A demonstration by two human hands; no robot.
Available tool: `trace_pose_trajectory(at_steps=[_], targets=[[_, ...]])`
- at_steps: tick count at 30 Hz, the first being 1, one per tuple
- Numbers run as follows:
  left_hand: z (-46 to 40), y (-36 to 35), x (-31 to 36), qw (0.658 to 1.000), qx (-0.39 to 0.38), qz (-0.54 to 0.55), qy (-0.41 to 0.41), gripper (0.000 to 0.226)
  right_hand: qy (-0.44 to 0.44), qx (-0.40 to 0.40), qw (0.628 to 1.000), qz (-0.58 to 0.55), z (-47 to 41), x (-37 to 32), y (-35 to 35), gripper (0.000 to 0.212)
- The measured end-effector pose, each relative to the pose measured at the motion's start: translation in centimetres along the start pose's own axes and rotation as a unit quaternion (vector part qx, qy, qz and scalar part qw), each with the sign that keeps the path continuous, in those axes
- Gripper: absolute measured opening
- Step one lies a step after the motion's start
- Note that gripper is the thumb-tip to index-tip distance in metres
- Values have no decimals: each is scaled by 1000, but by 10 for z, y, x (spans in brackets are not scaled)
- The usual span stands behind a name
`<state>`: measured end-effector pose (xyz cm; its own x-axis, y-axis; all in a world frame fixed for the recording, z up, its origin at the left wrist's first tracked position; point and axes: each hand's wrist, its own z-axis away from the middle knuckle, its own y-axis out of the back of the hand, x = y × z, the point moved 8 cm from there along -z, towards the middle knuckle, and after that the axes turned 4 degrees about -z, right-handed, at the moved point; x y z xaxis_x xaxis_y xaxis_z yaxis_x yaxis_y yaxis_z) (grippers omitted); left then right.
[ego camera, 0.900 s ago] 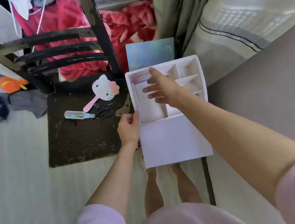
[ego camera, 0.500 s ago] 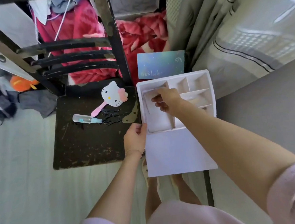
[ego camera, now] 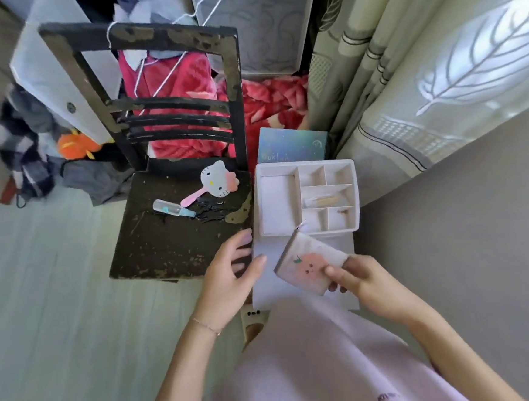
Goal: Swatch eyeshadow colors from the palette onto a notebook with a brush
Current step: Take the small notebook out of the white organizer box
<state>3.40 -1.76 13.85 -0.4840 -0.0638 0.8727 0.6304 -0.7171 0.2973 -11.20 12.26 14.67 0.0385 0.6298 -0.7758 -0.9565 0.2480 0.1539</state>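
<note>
I am looking down at the right hand [ego camera: 362, 279], which is pinching a small notebook [ego camera: 309, 264] by its lower right corner, thumb on the cover and the other fingers curled beneath it. The notebook is tilting, its pale cover showing a peach with a little face, and it is hanging just over the near rim of the white organizer [ego camera: 310, 231] without resting in any compartment. The left hand [ego camera: 231, 277] is lying open with fingers spread and relaxed, its fingertips touching the near right corner of the black chair seat [ego camera: 165, 239], just beside the organizer's front; it is holding nothing. The two hands are sitting apart, with the organizer's flat white front between them.

The organizer is showing one large compartment on its left side and several smaller ones on the right (a small wrapped item is lying in the middle one; I cannot tell what it is). Behind the organizer an iridescent blue box [ego camera: 292, 147] is standing against the red blanket [ego camera: 268, 105]. On the chair seat a cat-face hand mirror [ego camera: 215, 180] with a pink handle is lying beside a clear tube [ego camera: 170, 207] and a scatter of black hairpins [ego camera: 212, 212].
</note>
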Motion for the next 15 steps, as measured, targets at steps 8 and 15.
trace_pose_trajectory(at_steps=[8, 15], targets=[[64, 10, 40, 997, 15, 48, -61, 23, 151, -71, 975, 149, 31, -59, -42, 17], [148, 35, 9, 887, 282, 366, 4, 28, 150, -179, 968, 95, 40, -87, -66, 40]])
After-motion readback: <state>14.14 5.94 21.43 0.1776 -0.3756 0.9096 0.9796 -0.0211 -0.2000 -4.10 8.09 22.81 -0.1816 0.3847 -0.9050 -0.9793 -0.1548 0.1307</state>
